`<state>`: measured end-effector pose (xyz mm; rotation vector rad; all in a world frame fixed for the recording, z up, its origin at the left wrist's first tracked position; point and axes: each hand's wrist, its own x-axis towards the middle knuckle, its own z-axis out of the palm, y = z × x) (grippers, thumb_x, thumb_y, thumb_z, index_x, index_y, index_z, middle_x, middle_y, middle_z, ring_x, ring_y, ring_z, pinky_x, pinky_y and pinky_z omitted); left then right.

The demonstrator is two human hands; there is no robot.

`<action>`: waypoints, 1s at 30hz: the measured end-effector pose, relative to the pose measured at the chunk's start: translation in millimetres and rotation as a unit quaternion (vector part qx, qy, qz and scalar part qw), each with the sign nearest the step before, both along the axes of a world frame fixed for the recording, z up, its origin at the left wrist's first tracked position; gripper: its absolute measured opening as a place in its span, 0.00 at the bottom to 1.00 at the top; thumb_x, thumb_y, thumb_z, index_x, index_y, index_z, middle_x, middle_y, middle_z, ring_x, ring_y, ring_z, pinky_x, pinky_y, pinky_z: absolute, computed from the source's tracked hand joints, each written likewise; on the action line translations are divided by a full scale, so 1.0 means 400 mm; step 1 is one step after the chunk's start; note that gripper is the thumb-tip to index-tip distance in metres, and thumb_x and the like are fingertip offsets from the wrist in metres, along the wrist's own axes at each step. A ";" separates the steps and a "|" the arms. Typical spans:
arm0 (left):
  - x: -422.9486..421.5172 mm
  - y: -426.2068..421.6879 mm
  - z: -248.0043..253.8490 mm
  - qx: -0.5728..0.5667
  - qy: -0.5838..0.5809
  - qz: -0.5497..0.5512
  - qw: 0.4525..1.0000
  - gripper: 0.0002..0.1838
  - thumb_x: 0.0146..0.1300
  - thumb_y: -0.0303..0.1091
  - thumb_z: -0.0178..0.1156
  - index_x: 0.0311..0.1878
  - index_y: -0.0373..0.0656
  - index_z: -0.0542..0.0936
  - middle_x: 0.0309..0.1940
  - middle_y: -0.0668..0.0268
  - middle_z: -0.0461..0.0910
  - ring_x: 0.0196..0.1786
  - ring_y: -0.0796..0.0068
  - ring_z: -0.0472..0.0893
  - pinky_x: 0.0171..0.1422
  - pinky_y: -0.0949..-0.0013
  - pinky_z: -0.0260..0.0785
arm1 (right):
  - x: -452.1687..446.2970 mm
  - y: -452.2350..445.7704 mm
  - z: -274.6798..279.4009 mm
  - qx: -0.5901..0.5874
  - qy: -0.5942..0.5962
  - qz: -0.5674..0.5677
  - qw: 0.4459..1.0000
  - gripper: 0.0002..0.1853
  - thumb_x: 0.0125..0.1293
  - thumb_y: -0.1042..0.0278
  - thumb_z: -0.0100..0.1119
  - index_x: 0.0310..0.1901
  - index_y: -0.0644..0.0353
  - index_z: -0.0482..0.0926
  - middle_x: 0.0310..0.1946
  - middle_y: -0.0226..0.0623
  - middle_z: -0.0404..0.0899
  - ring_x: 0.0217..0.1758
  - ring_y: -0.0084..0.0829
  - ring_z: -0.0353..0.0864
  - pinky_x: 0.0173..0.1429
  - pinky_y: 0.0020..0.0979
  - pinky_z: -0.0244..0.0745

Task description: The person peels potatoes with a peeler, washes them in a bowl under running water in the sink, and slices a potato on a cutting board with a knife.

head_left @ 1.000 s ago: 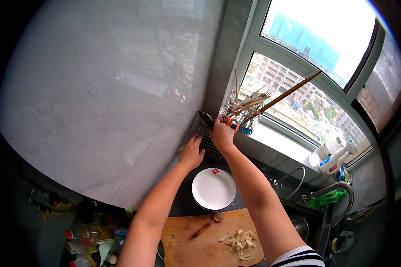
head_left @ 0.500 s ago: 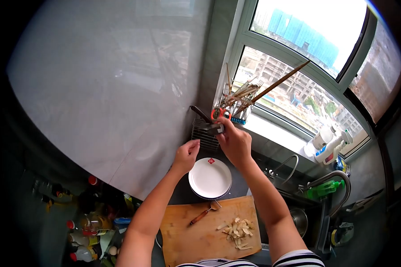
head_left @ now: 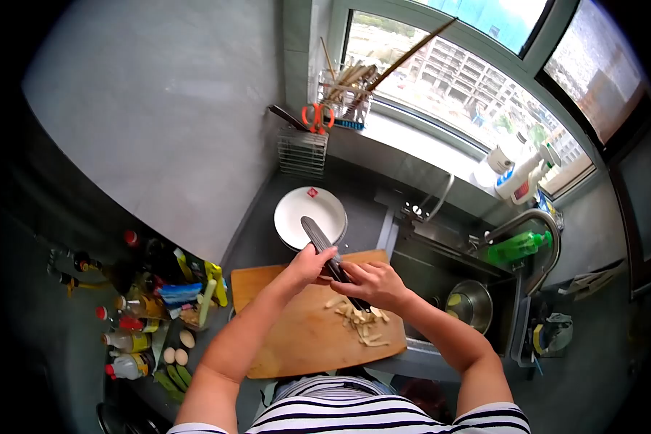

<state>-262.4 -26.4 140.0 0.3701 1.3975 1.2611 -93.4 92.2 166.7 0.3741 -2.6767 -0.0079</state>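
Above the cutting board (head_left: 289, 336), my left hand (head_left: 309, 265) and my right hand (head_left: 372, 282) are both closed on a long, dark knife (head_left: 315, 233). Its grey blade end points away from me over the white plate (head_left: 289, 210), and its black end comes out below my right fingers. The plate has a small red mark on its rim and stands just beyond the board. Pale peelings (head_left: 365, 325) lie in a loose pile on the board's right part, partly under my right hand.
A wire rack (head_left: 301, 153) in the corner holds orange-handled scissors (head_left: 317, 116) and a black handle. To the right, a metal pot (head_left: 470, 304) sits in the sink (head_left: 427, 264). Bottles (head_left: 129, 365) and eggs (head_left: 186, 338) crowd the left. Spray bottles (head_left: 535, 170) line the windowsill.
My hands have come back from the rack with the knife to above the board. My left hand has closed on it too. The peeler on the board is now hidden.
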 end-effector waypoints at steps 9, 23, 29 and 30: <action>0.332 0.042 -0.118 0.068 0.021 0.110 0.991 0.13 0.69 0.35 0.55 0.49 0.39 0.66 0.37 0.60 0.80 0.35 0.71 0.84 0.31 0.67 0.82 | 0.273 0.036 -0.103 -0.639 -0.251 -0.172 0.706 0.35 0.66 0.72 0.58 0.72 0.56 0.53 0.49 0.47 0.79 0.47 0.33 0.83 0.49 0.29 0.76; 0.429 -0.060 -0.420 -0.026 0.607 0.082 0.790 0.40 0.53 0.61 0.64 0.68 0.53 0.69 0.70 0.50 0.59 0.73 0.46 0.53 0.74 0.46 0.45 | 0.656 0.055 -0.387 -0.801 -0.110 -0.313 0.498 0.14 0.73 0.58 0.51 0.32 0.58 0.69 0.16 0.26 0.68 0.13 0.18 0.65 0.18 0.23 0.60; 0.460 -0.010 -0.413 -0.048 0.611 0.045 0.789 0.40 0.51 0.63 0.64 0.67 0.56 0.71 0.69 0.50 0.61 0.73 0.50 0.56 0.73 0.49 0.46 | 0.611 -0.016 -0.417 -0.822 -0.116 -0.311 0.462 0.13 0.74 0.58 0.50 0.36 0.57 0.70 0.16 0.26 0.68 0.13 0.19 0.64 0.18 0.23 0.60; 0.459 0.000 -0.429 -0.033 0.612 0.047 0.789 0.40 0.51 0.63 0.64 0.66 0.56 0.71 0.68 0.50 0.62 0.72 0.51 0.57 0.73 0.49 0.46 | 0.593 -0.044 -0.440 -0.816 -0.104 -0.305 0.480 0.12 0.73 0.58 0.51 0.37 0.58 0.71 0.15 0.26 0.67 0.12 0.19 0.65 0.17 0.23 0.60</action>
